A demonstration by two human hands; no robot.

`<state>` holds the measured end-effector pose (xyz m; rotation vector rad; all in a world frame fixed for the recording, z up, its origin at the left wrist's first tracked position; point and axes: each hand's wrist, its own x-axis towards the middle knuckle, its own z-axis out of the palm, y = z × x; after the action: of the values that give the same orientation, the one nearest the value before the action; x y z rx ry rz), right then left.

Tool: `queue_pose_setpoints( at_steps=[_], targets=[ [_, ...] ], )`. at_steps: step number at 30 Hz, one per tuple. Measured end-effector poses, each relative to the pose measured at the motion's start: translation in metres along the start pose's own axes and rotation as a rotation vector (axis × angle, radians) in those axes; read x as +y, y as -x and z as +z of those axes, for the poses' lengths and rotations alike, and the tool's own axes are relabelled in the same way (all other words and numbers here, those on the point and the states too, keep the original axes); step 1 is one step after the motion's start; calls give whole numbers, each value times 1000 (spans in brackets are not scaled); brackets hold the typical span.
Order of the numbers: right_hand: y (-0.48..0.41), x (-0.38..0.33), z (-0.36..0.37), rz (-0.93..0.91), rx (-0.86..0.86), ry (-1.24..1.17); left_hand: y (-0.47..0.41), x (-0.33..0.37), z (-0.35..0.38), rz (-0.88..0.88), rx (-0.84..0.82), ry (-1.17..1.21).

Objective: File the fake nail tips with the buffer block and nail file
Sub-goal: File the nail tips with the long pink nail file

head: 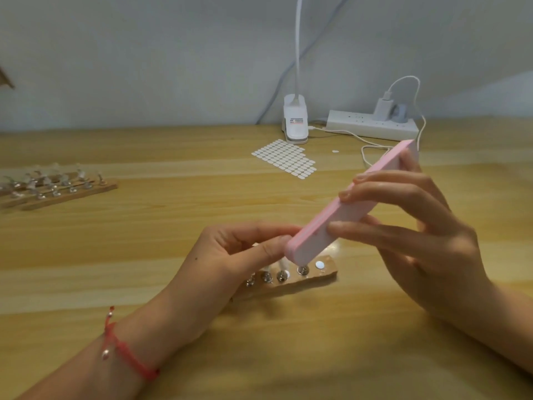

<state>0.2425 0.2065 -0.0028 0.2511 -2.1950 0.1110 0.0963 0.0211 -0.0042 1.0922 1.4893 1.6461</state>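
Note:
My right hand (403, 226) grips a long pink buffer block (346, 206), tilted with its lower end down at the left. That end meets the fingertips of my left hand (230, 255), which pinch something small; the nail tip itself is hidden behind the block and fingers. Just below lies a wooden strip (302, 281) with several metal studs and a clear nail tip standing on one of them. My left hand hovers over the strip's left part.
Further wooden strips with several clear nail tips (52, 183) lie at the far left. A sheet of white oval stickers (284, 158), a clip lamp base (294, 121), a power strip (372, 125) and a white cable (375, 148) sit at the back.

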Motion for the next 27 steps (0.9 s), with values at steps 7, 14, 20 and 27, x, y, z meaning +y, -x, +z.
queue_pose_setpoints(
  at_steps=[7,14,20,27],
  targets=[
    [1,-14,6,-186,-70,46,1,5,3,-54,9,26],
    [-1,-19,11,-188,-108,-6,-1,4,1,-93,20,26],
    [-10,-10,0,-52,-59,5,-4,3,1,-56,-1,29],
    [-15,-4,-3,33,-42,-13,-5,3,-2,-76,28,59]
  ],
)
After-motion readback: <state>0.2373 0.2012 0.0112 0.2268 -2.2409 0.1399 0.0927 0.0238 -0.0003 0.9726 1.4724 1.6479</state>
